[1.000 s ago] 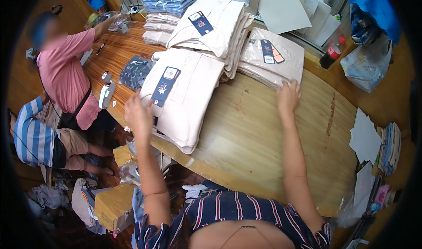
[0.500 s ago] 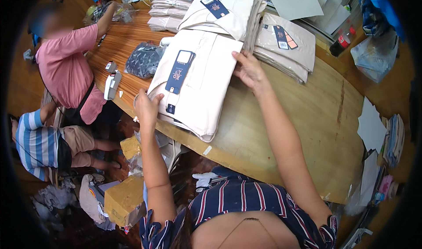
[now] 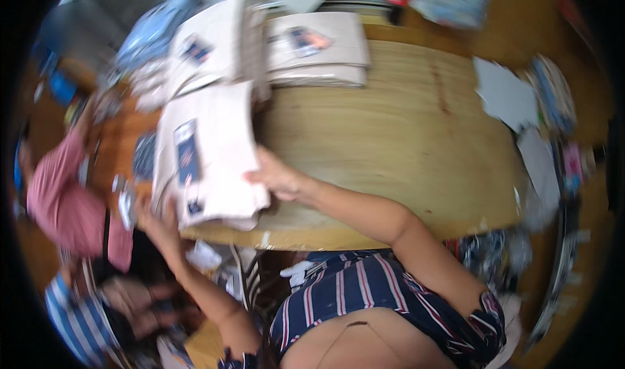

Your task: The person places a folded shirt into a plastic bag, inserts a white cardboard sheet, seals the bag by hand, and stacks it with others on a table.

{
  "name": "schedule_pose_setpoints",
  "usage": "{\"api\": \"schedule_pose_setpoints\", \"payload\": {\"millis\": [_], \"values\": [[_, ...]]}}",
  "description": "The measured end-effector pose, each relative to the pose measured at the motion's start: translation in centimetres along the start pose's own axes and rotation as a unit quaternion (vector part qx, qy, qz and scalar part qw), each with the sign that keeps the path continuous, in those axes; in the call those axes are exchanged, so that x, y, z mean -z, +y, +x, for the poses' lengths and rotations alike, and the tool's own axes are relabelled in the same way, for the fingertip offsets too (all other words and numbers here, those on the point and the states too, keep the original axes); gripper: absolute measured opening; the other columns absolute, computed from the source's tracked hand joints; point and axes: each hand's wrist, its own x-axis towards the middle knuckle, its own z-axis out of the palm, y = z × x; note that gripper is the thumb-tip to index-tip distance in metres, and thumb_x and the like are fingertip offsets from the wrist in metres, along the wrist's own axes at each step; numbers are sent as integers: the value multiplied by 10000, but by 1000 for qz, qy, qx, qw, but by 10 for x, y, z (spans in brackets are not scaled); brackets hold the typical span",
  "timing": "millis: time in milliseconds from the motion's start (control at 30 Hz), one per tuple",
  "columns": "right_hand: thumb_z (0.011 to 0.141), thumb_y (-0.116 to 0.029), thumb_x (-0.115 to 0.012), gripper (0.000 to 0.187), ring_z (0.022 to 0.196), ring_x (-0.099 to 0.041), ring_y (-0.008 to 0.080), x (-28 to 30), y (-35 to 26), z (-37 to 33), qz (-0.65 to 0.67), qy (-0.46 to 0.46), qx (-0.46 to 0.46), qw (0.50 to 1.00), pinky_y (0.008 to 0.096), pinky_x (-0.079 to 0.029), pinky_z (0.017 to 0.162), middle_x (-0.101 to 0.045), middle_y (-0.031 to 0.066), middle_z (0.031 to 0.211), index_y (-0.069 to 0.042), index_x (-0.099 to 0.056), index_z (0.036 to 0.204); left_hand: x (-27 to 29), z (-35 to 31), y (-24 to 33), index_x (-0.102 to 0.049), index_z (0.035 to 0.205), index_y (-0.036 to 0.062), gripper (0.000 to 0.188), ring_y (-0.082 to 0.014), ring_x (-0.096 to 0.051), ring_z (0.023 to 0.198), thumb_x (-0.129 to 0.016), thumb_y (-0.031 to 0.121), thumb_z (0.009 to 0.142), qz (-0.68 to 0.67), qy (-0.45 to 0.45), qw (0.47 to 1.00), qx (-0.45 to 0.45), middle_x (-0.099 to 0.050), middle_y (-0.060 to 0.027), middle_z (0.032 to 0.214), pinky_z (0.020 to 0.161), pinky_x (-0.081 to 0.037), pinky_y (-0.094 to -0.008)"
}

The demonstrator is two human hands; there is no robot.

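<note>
A: Where is the folded cream garment (image 3: 224, 134) found?

B: It is seen at the near left part of the wooden table (image 3: 364, 167), in front of the taller garment stack (image 3: 208, 37), with a navy hang tag (image 3: 187, 154) lying on top. Whether one garment or several are layered there cannot be told.

A: How is it gripped?

B: Its right edge is pinched by the right hand (image 3: 278, 173), thumb on top. The left hand (image 3: 163, 231) is held at the near left corner; whether cloth is caught between its blurred fingers cannot be told.

A: How should it be expected to handle?

B: Softness and modest weight may be presumed, with little danger of breakage. The folds could slide or sag if only the upper layer were pinched, so both side edges are best taken low, with support given underneath and the tag left unbent.
</note>
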Motion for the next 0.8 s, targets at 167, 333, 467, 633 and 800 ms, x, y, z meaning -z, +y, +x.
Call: {"api": "schedule_pose_setpoints", "payload": {"millis": [167,333,467,633,800], "values": [[744,37,-522,599,1113,-356,150,73,-70,-110,-137,-5,34,990,283,-274,956,-400,94,1203,4,-232,1267,-53,-99,75,-404,1028,-49,392,-232,-459,890,-620,133,756,-91,55,994,15,-439,-149,999,758,-407,-346],[739,26,-530,564,1099,-375,160,155,-114,-251,-183,188,5,965,276,-297,937,-400,123,1208,25,-278,1243,-140,-192,181,-375,1067,-12,499,-232,-418,939,-670,100,680,-330,-179,927,15,-430,-132,986,816,-328,-348],[750,-22,-560,498,1046,-426,160,221,-113,-346,-265,310,-29,912,273,-339,896,-463,115,1139,26,-354,1201,-172,-244,227,-371,1108,9,604,-286,-427,983,-701,53,604,-228,-386,879,-166,-478,-146,1068,844,-322,-363],[721,-114,-621,481,951,-495,223,233,-200,-436,-355,495,-175,774,294,-394,817,-520,137,1054,-48,-435,1159,-192,-274,235,-466,1042,35,512,-337,-477,865,-563,-75,551,-235,-351,893,-157,-515,-158,957,744,-393,-395],[690,-195,-604,320,997,-488,253,284,-254,-501,-816,544,29,196,384,-373,851,-534,79,1071,-112,-562,996,-131,-240,298,-428,1171,171,633,-335,-461,926,-638,-12,602,76,-378,904,-184,-427,-163,1004,766,-392,-403]]}}
